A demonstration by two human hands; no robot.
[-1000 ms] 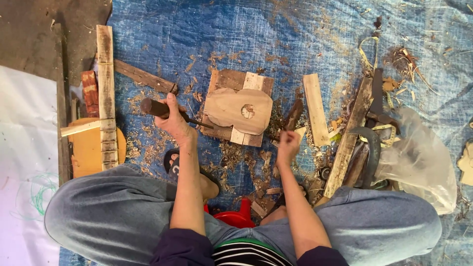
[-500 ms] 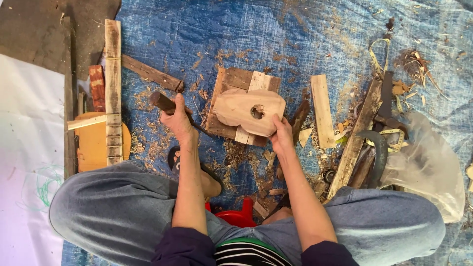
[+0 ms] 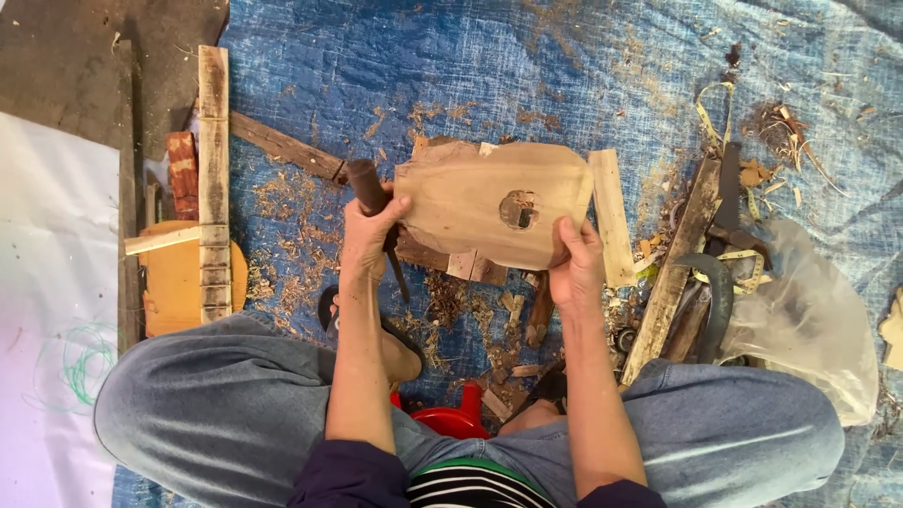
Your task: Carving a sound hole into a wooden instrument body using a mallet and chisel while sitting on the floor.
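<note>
Even, soft daylight fills the view from above, bright without harshness. Shadows are faint and short: a thin dark edge sits under the carved wooden board (image 3: 494, 212) and beside the long wooden slat (image 3: 213, 179). The clear plastic bag (image 3: 814, 325) carries a pale sheen, and the white sheet (image 3: 42, 310) at the left edge is nearly washed out. Focus holds sharp across the blue tarpaulin (image 3: 527, 66), where its weave and the shavings are crisp. The dark ground (image 3: 85, 56) in the upper left corner reads dim, and lines bow slightly near the frame edges.

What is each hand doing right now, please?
Left hand: closed around a dark-handled chisel, also touching the wooden piece.
Right hand: gripping the wooden piece's edge.
</note>
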